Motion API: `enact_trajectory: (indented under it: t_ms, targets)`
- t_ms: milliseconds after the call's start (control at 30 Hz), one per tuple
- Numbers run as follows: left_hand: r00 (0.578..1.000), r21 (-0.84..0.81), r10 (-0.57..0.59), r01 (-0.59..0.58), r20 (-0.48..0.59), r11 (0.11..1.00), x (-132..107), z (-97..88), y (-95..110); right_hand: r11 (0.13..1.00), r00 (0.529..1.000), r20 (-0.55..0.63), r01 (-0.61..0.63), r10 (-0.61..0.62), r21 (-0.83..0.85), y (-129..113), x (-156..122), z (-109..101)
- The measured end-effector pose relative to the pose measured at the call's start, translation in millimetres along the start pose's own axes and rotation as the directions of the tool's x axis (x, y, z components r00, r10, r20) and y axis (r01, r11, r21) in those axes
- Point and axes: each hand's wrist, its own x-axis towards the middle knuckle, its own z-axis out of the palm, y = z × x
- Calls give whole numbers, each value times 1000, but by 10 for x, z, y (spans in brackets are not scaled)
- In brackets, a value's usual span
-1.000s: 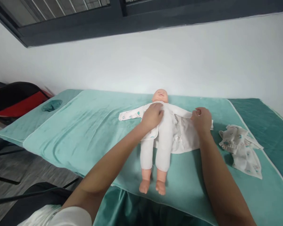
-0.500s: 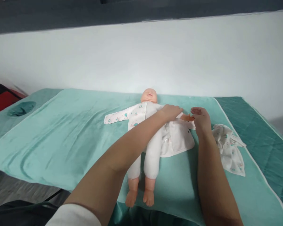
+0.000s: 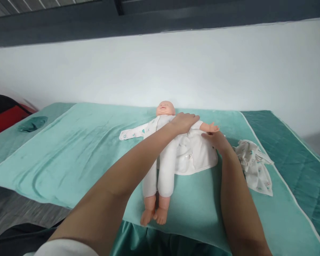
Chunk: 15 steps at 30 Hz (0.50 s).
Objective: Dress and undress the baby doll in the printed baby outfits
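A baby doll point(image 3: 164, 167) lies on its back on a teal blanket point(image 3: 77, 153), head toward the wall. A white printed garment point(image 3: 196, 154) is spread open beneath it, one sleeve point(image 3: 132, 132) stretched out to the left. The doll's bare arm point(image 3: 210, 127) sticks out on the right. My left hand point(image 3: 185, 121) lies flat on the doll's chest and shoulder, fingers stretched. My right hand point(image 3: 215, 138) sits just under the bare arm, fingers closed on the garment's right flap.
A second crumpled printed cloth point(image 3: 253, 163) lies on the blanket to the right. A darker quilted cover point(image 3: 296, 142) shows at the right edge. A small dark green cloth point(image 3: 32, 124) and a red and black chair point(image 3: 2, 113) are at far left. A white wall stands behind.
The doll's right-side arm has come out of the sleeve and now lies bare. My left hand moved from the chest across to that shoulder. My right hand dropped onto the garment flap.
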Motion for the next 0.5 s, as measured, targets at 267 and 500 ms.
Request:
enact_trajectory:
  t_ms: [267, 500]
  targets:
    - [997, 139, -45, 37, 55, 990, -47, 33, -57, 848, 990, -142, 60, 18, 527, 4, 1, -283]
    - [988, 180, -119, 99, 101, 979, -35, 59, 48, 771, 983, -169, 162, -72, 616, -211, -166, -213]
